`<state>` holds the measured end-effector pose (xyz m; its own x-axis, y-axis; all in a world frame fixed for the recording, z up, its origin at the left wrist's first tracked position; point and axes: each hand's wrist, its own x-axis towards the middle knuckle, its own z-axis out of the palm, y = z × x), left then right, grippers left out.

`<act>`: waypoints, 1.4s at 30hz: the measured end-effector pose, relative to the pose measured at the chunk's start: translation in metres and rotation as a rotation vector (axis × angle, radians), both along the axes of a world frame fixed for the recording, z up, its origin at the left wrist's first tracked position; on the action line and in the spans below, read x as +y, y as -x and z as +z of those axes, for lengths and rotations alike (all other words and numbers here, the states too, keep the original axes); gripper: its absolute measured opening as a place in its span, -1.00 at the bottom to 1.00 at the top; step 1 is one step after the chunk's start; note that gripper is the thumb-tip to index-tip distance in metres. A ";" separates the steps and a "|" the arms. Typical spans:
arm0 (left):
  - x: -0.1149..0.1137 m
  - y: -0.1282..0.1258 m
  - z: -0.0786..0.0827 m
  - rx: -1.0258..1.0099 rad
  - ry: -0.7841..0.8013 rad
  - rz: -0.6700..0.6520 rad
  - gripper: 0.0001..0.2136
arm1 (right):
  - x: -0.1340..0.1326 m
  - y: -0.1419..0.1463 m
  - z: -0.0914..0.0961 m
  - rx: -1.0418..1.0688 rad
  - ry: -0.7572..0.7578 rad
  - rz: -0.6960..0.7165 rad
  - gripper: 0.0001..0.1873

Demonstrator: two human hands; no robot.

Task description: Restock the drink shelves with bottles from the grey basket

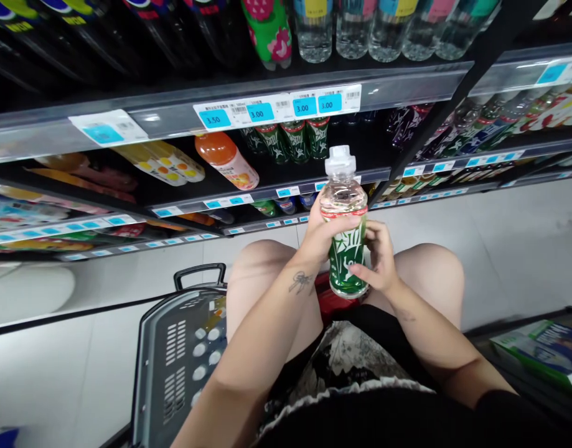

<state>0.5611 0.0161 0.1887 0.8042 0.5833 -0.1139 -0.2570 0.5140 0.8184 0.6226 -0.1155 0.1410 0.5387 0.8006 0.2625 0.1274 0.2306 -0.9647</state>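
A clear plastic drink bottle (pixel 348 252) with a green label, a red band and a white cap stands almost upright above my lap. Wrapped around its upper left side is my left hand (pixel 325 233), with the thumb across the front of the label. My right hand (pixel 378 258) grips the lower right side, its thumb on the label near the base. The backs of both hands' grips are hidden behind the bottle. Similar green-labelled bottles (pixel 295 142) stand in a row on the shelf ahead.
A grey shopping basket (pixel 148 348) with several white-capped bottles is at my left. Ahead, the shelf edge (pixel 398 87) carries price tags (pixel 276 111). An orange drink bottle (pixel 227 160) leans on the lower shelf. A green box (pixel 538 348) is at the right.
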 end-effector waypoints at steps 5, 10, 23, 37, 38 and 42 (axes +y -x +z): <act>-0.002 0.000 0.003 -0.062 0.081 0.029 -0.51 | 0.013 0.000 -0.003 0.404 -0.031 0.079 -0.50; -0.003 0.004 -0.001 -0.130 -0.002 0.055 -0.48 | 0.015 0.011 -0.015 0.611 0.087 0.251 -0.44; -0.014 0.008 -0.011 -0.099 -0.106 0.031 -0.47 | -0.001 0.008 -0.020 0.460 0.153 0.214 -0.35; -0.017 0.008 -0.008 -0.032 -0.186 0.040 -0.39 | -0.005 0.007 -0.029 0.488 0.128 0.219 -0.39; -0.018 0.008 -0.006 -0.030 -0.212 0.049 -0.40 | -0.005 0.007 -0.031 0.512 0.130 0.220 -0.38; -0.023 0.011 0.003 0.011 -0.370 0.105 -0.42 | -0.007 0.010 -0.037 0.633 0.162 0.202 -0.33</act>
